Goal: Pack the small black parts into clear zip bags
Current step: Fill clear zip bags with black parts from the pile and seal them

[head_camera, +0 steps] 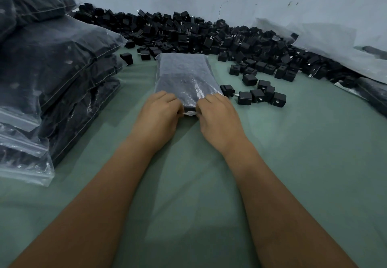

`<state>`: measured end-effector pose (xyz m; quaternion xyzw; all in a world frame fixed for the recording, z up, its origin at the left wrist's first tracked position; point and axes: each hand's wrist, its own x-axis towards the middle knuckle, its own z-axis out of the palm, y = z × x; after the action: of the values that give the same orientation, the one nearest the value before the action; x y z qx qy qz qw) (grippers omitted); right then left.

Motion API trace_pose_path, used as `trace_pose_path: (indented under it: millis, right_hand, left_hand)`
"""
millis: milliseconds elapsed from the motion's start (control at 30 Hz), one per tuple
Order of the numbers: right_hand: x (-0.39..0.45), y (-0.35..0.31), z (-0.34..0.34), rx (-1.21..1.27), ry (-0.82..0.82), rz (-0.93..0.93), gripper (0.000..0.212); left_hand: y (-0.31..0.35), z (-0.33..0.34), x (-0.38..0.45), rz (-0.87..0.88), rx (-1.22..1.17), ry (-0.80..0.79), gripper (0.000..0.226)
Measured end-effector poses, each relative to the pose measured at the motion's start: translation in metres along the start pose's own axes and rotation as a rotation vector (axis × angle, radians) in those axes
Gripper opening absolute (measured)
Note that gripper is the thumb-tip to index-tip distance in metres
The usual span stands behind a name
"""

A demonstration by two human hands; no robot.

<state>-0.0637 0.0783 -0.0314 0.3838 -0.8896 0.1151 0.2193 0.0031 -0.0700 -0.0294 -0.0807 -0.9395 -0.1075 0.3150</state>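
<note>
A filled clear bag (186, 79) lies flat on the green worktop (293, 163), its mouth turned toward the person. The near edge is pinched by the left hand (159, 114) and the right hand (217, 116), fingers curled on the zip strip (190, 113), a short stretch of which shows between them. The step in hand appears to be sealing. It is best done by keeping the two lips aligned, pressing firmly and running the pinch along the whole edge so that no gap is left; trapped air should be pushed out first. Loose black parts (259, 93) lie just to the right, with a large heap (188, 30) against the wall. Filled bags (52, 68) are stacked at the left.
</note>
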Motion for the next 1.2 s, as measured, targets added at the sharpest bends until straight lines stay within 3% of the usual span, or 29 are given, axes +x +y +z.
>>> trace_pose_path:
  millis: [533,767,1000,1200]
  right_hand:
    - [0.0,-0.007,-0.004,0.085,0.042,-0.002,0.013]
    - [0.002,-0.011,-0.003,0.057,0.043,-0.085,0.014]
    - [0.0,-0.01,-0.003,0.077,0.049,0.006,0.01]
    - [0.001,-0.014,-0.002,0.071,0.055,-0.09,0.009]
  left_hand:
    - [0.006,-0.002,0.0,0.028,-0.055,-0.008,0.007]
    - [0.002,-0.003,-0.001,0.011,-0.062,0.008,0.01]
    - [-0.006,-0.004,-0.002,-0.054,-0.064,-0.005,0.005]
    - [-0.002,-0.005,-0.002,-0.032,-0.052,0.022,0.002]
